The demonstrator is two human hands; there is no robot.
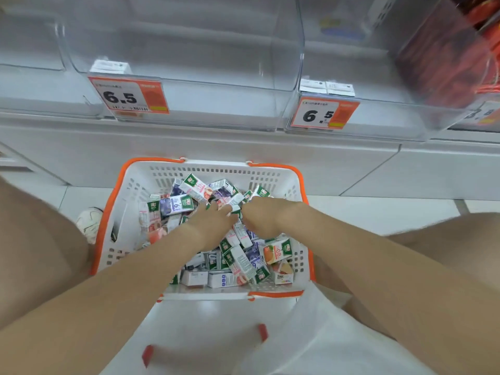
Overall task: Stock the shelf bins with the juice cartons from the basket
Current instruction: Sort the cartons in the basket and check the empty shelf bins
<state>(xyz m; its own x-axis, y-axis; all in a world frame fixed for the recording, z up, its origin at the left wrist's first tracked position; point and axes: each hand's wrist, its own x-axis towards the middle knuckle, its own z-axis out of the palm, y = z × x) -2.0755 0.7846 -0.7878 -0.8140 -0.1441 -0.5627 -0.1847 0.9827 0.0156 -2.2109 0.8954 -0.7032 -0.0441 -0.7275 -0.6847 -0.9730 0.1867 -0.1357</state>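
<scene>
Left hand [213, 221] is laid flat on juice cartons [276, 251] in basket [216, 173]; right hand [259, 216]: grip cannot be told. Shelf bins [176, 50] are seen empty; stocking is judged unstarted.

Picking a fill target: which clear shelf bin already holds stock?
The far-right bin, at the frame's right edge: red packets show through its clear wall. The left 6.5 bin and right 6.5 bin look empty.

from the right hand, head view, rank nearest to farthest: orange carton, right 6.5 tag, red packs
1. orange carton: in the basket, just below the right hand.
2. right 6.5 tag: above the hand, slightly right.
3. red packs: far upper right.
</scene>
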